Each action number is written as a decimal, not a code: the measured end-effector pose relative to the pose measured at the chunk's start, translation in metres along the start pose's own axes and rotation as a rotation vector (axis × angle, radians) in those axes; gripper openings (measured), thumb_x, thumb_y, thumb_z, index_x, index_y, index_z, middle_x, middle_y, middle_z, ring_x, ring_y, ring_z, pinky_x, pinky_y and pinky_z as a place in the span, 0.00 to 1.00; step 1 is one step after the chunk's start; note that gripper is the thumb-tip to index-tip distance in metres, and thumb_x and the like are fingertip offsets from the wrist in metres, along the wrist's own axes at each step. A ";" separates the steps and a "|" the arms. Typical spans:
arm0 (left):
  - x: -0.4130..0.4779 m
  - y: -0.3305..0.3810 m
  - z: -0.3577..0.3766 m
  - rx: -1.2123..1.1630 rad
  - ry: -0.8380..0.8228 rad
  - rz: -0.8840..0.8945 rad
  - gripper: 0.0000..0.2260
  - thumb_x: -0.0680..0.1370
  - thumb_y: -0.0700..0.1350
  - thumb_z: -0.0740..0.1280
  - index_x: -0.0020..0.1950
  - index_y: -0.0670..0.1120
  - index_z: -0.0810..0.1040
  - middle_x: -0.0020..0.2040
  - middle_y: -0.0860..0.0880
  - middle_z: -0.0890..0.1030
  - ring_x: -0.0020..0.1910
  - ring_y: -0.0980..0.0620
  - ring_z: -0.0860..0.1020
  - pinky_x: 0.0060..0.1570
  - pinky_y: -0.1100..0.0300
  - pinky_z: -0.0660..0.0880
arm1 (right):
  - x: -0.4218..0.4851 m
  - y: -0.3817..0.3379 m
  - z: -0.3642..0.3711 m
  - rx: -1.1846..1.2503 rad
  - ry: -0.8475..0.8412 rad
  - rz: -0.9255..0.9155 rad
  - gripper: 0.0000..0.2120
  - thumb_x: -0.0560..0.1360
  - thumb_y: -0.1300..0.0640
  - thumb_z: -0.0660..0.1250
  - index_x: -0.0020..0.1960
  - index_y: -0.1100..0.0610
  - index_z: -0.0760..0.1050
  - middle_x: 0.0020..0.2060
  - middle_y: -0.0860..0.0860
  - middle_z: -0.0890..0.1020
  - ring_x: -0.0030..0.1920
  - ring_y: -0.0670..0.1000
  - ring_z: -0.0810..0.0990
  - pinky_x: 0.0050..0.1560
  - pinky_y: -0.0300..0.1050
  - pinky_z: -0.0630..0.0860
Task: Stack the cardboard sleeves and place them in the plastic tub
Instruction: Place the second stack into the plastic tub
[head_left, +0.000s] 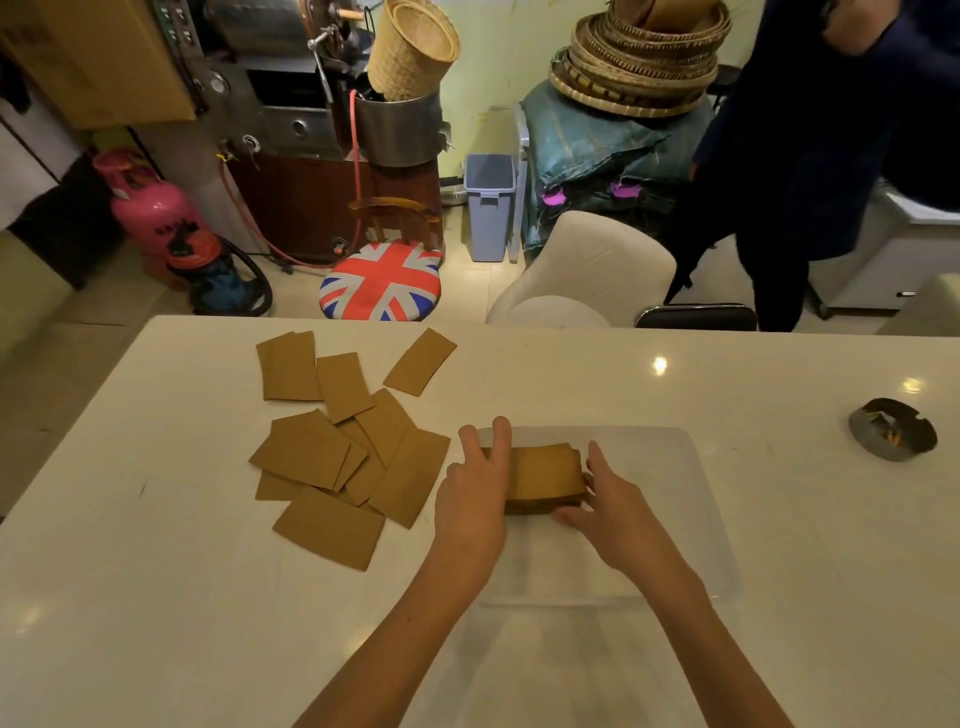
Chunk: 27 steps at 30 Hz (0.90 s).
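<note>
We count one plastic tub (675, 493) on the table, one stack of cardboard sleeves (545, 470) inside it, and two hands: the left hand (470, 493) and the right hand (618, 512). Left of the tub lie roughly ten loose sleeves (306, 449), overlapping too much for an exact number. Far right sits one metal dish (892, 428).

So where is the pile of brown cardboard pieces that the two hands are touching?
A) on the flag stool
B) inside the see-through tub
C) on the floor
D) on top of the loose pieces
B: the stack, between the left hand and the right hand, sits within the walls of the clear tub, while the loose sleeves lie outside it, to its left.
</note>
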<state>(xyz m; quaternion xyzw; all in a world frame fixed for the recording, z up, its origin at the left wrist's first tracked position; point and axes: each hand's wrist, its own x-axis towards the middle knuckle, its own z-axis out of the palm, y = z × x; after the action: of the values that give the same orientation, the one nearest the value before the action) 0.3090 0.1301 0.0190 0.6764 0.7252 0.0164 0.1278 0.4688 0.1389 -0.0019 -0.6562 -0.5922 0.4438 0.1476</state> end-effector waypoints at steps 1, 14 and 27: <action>0.000 0.000 -0.001 -0.003 -0.003 0.000 0.43 0.72 0.27 0.67 0.79 0.49 0.49 0.69 0.40 0.61 0.35 0.48 0.71 0.33 0.58 0.69 | 0.000 0.001 0.003 -0.044 0.007 0.042 0.45 0.75 0.57 0.71 0.80 0.53 0.44 0.60 0.46 0.72 0.63 0.53 0.75 0.54 0.39 0.70; 0.010 -0.011 0.000 -0.042 -0.130 0.097 0.46 0.72 0.42 0.77 0.79 0.48 0.48 0.70 0.39 0.58 0.40 0.45 0.76 0.36 0.55 0.74 | 0.010 -0.006 -0.001 -0.457 -0.006 0.001 0.32 0.76 0.54 0.69 0.74 0.58 0.59 0.56 0.57 0.80 0.52 0.55 0.80 0.46 0.43 0.74; 0.022 -0.019 0.001 -0.014 -0.179 0.155 0.45 0.69 0.39 0.78 0.75 0.50 0.52 0.67 0.41 0.60 0.43 0.43 0.78 0.36 0.52 0.80 | -0.003 -0.007 -0.013 0.049 -0.134 0.084 0.33 0.73 0.51 0.74 0.71 0.52 0.61 0.56 0.44 0.73 0.55 0.46 0.74 0.52 0.40 0.71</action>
<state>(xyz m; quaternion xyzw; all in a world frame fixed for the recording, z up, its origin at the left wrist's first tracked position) 0.2897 0.1497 0.0107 0.7282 0.6563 -0.0292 0.1953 0.4741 0.1423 0.0116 -0.6456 -0.5615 0.5069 0.1048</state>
